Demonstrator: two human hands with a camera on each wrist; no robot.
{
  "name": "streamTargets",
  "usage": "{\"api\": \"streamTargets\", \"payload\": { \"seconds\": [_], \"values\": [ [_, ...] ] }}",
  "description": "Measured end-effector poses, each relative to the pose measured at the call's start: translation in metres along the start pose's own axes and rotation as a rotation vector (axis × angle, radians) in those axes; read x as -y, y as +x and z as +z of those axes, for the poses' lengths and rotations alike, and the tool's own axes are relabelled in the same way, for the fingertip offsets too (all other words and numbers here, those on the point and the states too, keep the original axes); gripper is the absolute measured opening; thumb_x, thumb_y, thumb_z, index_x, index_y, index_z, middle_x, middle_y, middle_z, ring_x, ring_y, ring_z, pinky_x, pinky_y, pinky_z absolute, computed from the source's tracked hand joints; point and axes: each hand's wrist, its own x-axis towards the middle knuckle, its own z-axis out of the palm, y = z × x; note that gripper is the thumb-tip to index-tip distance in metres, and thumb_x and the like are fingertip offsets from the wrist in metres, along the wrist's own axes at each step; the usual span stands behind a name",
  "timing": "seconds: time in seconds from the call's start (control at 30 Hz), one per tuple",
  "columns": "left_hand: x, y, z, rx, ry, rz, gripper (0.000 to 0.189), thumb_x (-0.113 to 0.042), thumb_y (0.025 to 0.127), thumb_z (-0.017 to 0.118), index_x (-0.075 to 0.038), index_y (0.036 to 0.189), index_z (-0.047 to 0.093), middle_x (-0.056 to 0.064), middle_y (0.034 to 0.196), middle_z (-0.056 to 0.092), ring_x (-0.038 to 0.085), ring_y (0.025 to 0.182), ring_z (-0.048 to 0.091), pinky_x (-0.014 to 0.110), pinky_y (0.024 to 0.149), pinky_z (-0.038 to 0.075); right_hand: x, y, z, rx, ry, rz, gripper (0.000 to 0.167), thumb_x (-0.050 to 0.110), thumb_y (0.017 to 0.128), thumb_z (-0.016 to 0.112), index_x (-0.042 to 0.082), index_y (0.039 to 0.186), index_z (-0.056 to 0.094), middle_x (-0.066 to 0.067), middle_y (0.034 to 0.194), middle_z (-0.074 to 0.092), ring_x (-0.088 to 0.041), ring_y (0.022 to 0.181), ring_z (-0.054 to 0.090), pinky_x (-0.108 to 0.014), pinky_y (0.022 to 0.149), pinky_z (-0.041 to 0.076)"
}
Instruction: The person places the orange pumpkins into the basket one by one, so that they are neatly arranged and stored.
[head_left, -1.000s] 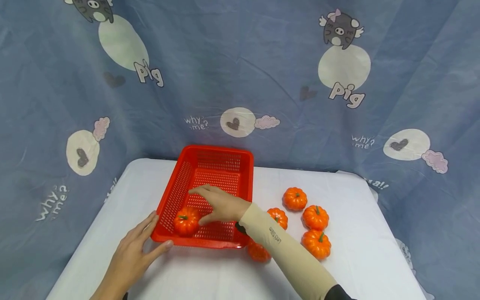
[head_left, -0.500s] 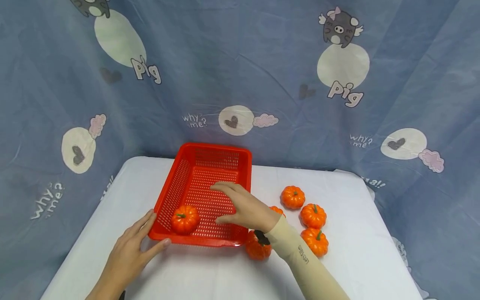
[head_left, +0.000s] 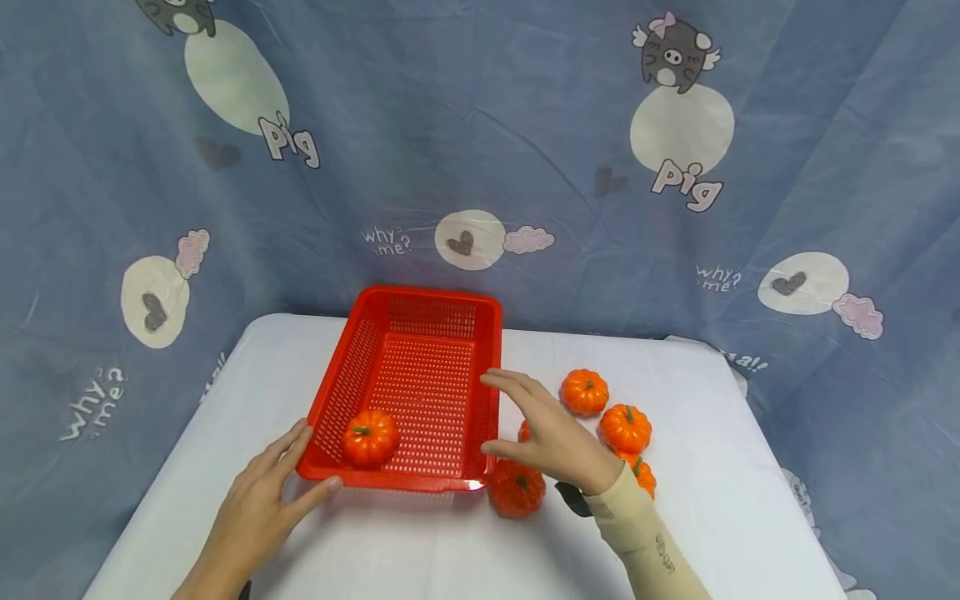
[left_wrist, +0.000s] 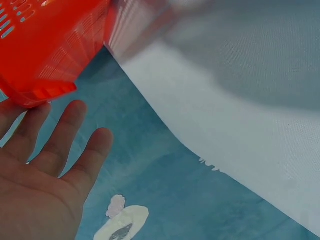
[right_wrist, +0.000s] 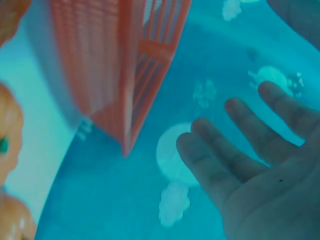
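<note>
A red plastic basket [head_left: 423, 482] with perforated walls stands on the white table, and one small orange pumpkin [head_left: 371, 439] lies in its near left corner. My left hand [head_left: 258, 508] has its fingers at the basket's near left corner; in the left wrist view the fingertips [left_wrist: 75, 112] show right by the red rim. With fingers spread and nothing in them, my right hand [head_left: 551, 433] hovers by the basket's right side. It partly hides a pumpkin [head_left: 524, 431] behind it. Another pumpkin [head_left: 517, 490] sits just outside the basket's near right corner.
Right of my right hand lie more small pumpkins: one at the back [head_left: 584, 392], one in the middle [head_left: 626, 429] and one partly covered by the hand [head_left: 642, 477]. A blue printed cloth [head_left: 480, 150] hangs behind the white table [head_left: 720, 467].
My right hand has moved from over the pumpkin inside the basket rightward, past the basket's right rim, its fingers still spread. The left hand has stayed at the near left corner.
</note>
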Motion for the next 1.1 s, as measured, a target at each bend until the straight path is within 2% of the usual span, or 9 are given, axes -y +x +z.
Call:
{"api": "streamTargets", "payload": {
  "seconds": [0.17,0.4,0.57,0.73,0.87,1.1],
  "values": [
    [0.000,0.000,0.000,0.006,0.005,-0.007,0.098,-0.062,0.082,0.075,-0.007,0.155,0.041,0.014,0.158,0.041,0.045,0.132,0.046,0.073,0.097,0.040,-0.008,-0.020,-0.008,-0.069,-0.031,0.012,0.086,0.032,0.081,0.088,0.026,0.154,0.042,0.003,0.157,0.041,-0.016,0.144,0.037,-0.045,0.112,0.043],
    [0.002,-0.002,0.001,-0.001,-0.004,-0.005,0.097,-0.062,0.082,0.076,-0.006,0.154,0.042,0.014,0.157,0.042,0.044,0.131,0.047,0.073,0.096,0.041,-0.020,-0.044,-0.012,-0.114,-0.064,0.032,0.084,0.032,0.081,0.088,0.020,0.152,0.045,0.000,0.155,0.044,-0.020,0.144,0.037,-0.048,0.113,0.040],
    [0.001,-0.001,0.000,0.002,-0.002,0.005,0.097,-0.061,0.083,0.076,-0.006,0.154,0.041,0.013,0.158,0.041,0.045,0.131,0.046,0.073,0.097,0.040,-0.030,-0.064,-0.016,-0.146,-0.088,0.079,0.083,0.032,0.080,0.088,0.020,0.151,0.046,0.001,0.155,0.045,-0.021,0.144,0.038,-0.051,0.114,0.038],
    [-0.001,0.000,-0.001,0.019,0.010,-0.018,0.099,-0.066,0.082,0.073,-0.007,0.155,0.040,0.013,0.158,0.041,0.044,0.132,0.044,0.075,0.097,0.039,-0.041,-0.081,-0.020,-0.181,-0.081,0.107,0.082,0.028,0.081,0.088,0.022,0.150,0.046,0.004,0.150,0.049,-0.016,0.138,0.045,-0.045,0.110,0.044],
    [-0.001,0.000,-0.001,0.032,0.014,-0.034,0.100,-0.067,0.082,0.072,-0.007,0.155,0.040,0.014,0.159,0.040,0.044,0.133,0.044,0.075,0.097,0.039,-0.048,-0.094,-0.024,-0.193,-0.082,0.169,0.083,0.025,0.079,0.090,0.024,0.150,0.046,0.002,0.149,0.048,-0.019,0.137,0.045,-0.048,0.107,0.047],
    [-0.002,0.000,0.000,0.016,0.012,-0.020,0.100,-0.066,0.081,0.074,-0.007,0.155,0.041,0.013,0.158,0.041,0.044,0.132,0.045,0.074,0.097,0.040,-0.059,-0.115,-0.033,-0.235,-0.157,0.207,0.085,0.024,0.078,0.091,0.019,0.150,0.047,-0.002,0.152,0.047,-0.026,0.140,0.043,-0.055,0.110,0.040]
  ]
}}
